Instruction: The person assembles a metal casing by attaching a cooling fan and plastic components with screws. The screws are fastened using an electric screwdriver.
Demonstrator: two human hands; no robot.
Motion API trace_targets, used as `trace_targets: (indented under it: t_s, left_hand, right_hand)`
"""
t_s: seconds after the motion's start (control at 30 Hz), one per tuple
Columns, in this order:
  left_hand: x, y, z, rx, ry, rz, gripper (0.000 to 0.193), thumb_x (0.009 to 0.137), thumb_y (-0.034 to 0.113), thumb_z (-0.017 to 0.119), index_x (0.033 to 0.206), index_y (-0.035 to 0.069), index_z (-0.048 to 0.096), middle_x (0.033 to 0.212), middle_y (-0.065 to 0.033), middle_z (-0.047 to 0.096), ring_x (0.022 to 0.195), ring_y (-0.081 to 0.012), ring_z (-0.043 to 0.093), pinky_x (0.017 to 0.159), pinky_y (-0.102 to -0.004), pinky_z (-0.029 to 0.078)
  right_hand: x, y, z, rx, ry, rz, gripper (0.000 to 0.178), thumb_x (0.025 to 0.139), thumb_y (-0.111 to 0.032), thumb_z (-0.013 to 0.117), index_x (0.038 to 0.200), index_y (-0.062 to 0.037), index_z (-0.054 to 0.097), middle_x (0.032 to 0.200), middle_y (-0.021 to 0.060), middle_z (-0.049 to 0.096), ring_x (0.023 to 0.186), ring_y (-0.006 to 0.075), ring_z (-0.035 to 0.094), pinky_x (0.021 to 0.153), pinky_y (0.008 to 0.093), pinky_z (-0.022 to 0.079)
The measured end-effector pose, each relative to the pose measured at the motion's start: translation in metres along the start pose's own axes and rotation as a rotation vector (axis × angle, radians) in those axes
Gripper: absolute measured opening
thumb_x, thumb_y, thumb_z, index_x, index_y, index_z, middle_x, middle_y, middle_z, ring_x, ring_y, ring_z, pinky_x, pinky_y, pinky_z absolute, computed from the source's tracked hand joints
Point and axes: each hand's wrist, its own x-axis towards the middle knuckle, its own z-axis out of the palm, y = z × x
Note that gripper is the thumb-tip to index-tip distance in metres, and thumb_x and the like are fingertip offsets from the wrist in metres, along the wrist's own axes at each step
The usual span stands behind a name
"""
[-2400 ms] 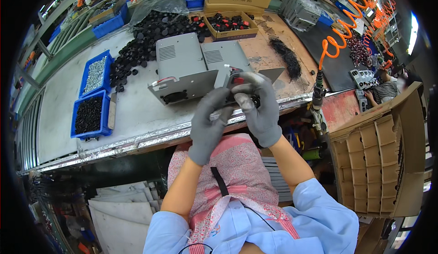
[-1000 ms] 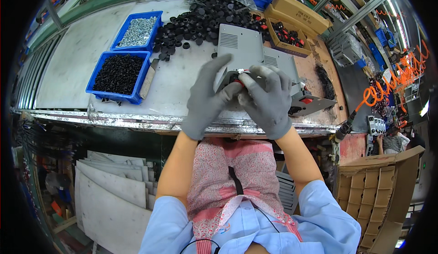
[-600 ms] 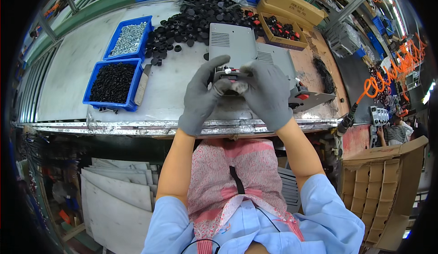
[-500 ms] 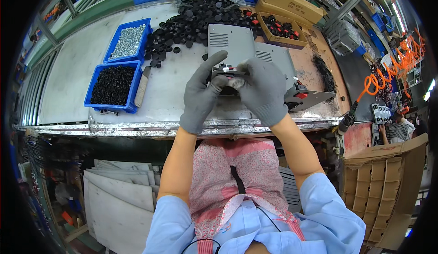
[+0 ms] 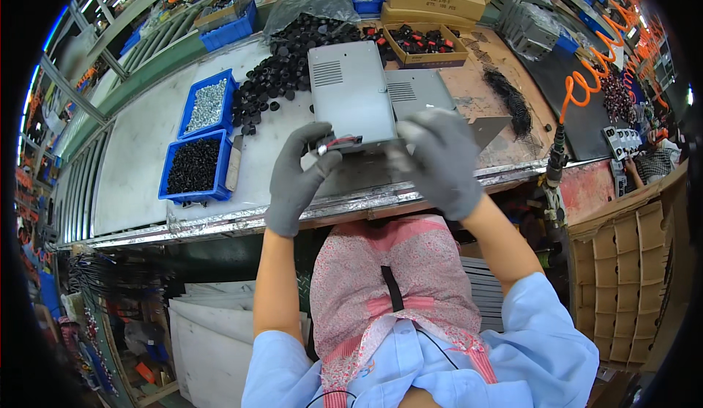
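Observation:
My left hand [image 5: 299, 177], in a grey glove, curls its thumb and index finger around a small black part with red wires and a white end [image 5: 340, 143]. That part sits at the near edge of an upper grey metal housing [image 5: 351, 89] with slotted vents; whether it is fixed there I cannot tell. To its right my right hand [image 5: 443, 162], also gloved, is smeared by motion over the housing's near right corner. Its fingers are too blurred to show a grip. A second vented grey housing [image 5: 421, 93] lies behind that hand, partly covered.
Blue bins of silver fasteners [image 5: 207, 105] and small black pieces [image 5: 192, 166] stand at left. Black round caps [image 5: 282, 71] are heaped behind. A carton of red-and-black parts [image 5: 425, 45] stands at the back. A tool on an orange coiled hose [image 5: 586, 86] hangs right.
My hands were together at the small part. My right hand has moved away to the right, while my left stays at the part. The view has shifted and turned slightly.

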Motion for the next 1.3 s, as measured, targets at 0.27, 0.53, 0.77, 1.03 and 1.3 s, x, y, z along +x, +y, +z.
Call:
trace_targets:
  t_s: [0.27, 0.53, 0.77, 1.03, 1.3]
  left_hand:
    - [-0.035, 0.029, 0.031, 0.794, -0.150, 0.344, 0.039, 0.059, 0.009, 0.071, 0.095, 0.008, 0.055, 0.099, -0.0081, 0.057, 0.092, -0.0299, 0.054, 0.078, -0.0374, 0.044]
    - [-0.029, 0.035, 0.033, 1.100, -0.127, 0.381, 0.019, 0.069, 0.009, 0.062, 0.088, 0.010, 0.057, 0.091, -0.0064, 0.056, 0.086, -0.0268, 0.054, 0.073, -0.0372, 0.043]
    - [-0.015, 0.042, -0.002, 1.075, -0.185, 0.526, 0.013, 0.070, 0.016, 0.058, 0.083, 0.016, 0.061, 0.086, -0.0041, 0.056, 0.081, -0.0224, 0.055, 0.068, -0.0353, 0.043]
    - [-0.078, 0.139, -0.124, 1.139, 0.268, 0.493, 0.017, 0.064, 0.006, 0.064, 0.079, 0.013, 0.060, 0.086, -0.0045, 0.057, 0.079, -0.0248, 0.055, 0.068, -0.0347, 0.043]
    - [-0.075, 0.084, -0.285, 1.799, 0.409, 0.268, 0.015, 0.071, 0.010, 0.056, 0.083, 0.016, 0.062, 0.084, -0.0034, 0.057, 0.077, -0.0241, 0.056, 0.064, -0.0366, 0.045]
  right_hand:
    - [-0.061, 0.060, -0.079, -0.297, -0.208, 0.223, 0.039, 0.073, -0.036, 0.065, 0.099, -0.0090, 0.054, 0.094, 0.0065, 0.053, 0.093, 0.0270, 0.051, 0.081, 0.0392, 0.036]
    - [-0.109, 0.036, -0.070, -0.227, -0.310, 0.343, 0.034, 0.062, -0.017, 0.070, 0.092, -0.0131, 0.053, 0.091, 0.0048, 0.054, 0.088, 0.0273, 0.050, 0.079, 0.0421, 0.035]
    - [-0.139, 0.046, -0.069, -0.267, -0.225, 0.343, 0.024, 0.058, -0.004, 0.062, 0.080, -0.0086, 0.057, 0.079, 0.0108, 0.051, 0.081, 0.0328, 0.049, 0.074, 0.0434, 0.039]
    - [-0.119, 0.068, -0.077, -0.216, -0.175, 0.145, 0.019, 0.064, 0.000, 0.062, 0.079, -0.0057, 0.052, 0.071, 0.0101, 0.047, 0.071, 0.0300, 0.047, 0.065, 0.0384, 0.038]
    - [-0.082, 0.054, -0.105, -0.234, -0.224, 0.119, 0.025, 0.061, -0.001, 0.065, 0.082, -0.0049, 0.052, 0.076, 0.0108, 0.049, 0.078, 0.0308, 0.048, 0.070, 0.0397, 0.038]
